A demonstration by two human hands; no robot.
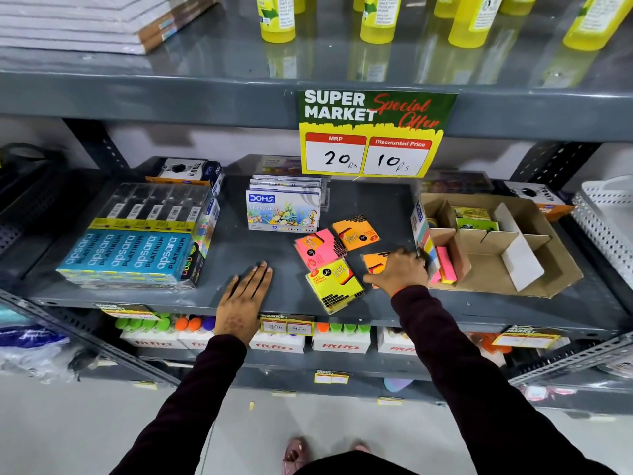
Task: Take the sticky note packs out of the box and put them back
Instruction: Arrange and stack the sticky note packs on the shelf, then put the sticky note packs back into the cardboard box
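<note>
A cardboard box (534,269) with dividers stands on the right of the grey shelf (239,255). A pink and yellow pack (445,270) leans in its front left compartment, and green packs (474,221) sit at its back. On the shelf to the left of the box lie a pink pack (317,250), an orange pack (356,233) and a yellow pack (334,286). My right hand (399,270) rests on another orange pack (371,264) beside the box, fingers curled over it. My left hand (245,296) lies flat on the shelf's front edge, holding nothing.
Blue pencil boxes (137,252) are stacked at the left and oil pastel boxes (282,210) stand behind the packs. A price sign (370,132) hangs from the upper shelf, which carries yellow bottles (277,18). A white perforated basket (606,217) stands at the far right.
</note>
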